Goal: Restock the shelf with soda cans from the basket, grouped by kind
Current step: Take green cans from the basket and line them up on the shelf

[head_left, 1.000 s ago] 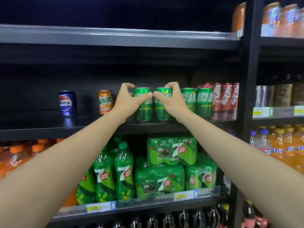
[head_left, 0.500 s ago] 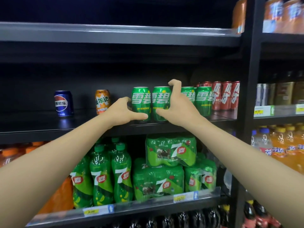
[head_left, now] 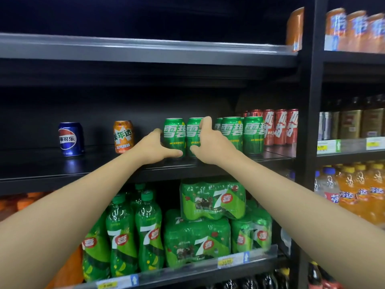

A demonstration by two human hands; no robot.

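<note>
Frame centre, mid shelf [head_left: 62,170]: my left hand [head_left: 155,148] clamped on left green can [head_left: 174,135], right hand [head_left: 210,142] on its neighbour [head_left: 192,130]. Slide both right, flush against green row [head_left: 241,134], labels forward, then let go.

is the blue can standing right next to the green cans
No, the blue can stands apart at the left, with the orange can between it and the green cans.

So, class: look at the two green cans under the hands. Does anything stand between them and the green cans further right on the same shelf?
Nothing visible does. The left hand and right hand hold the two green cans, and only a narrow strip of bare shelf, partly hidden by the right hand, separates them from the green group.
</note>
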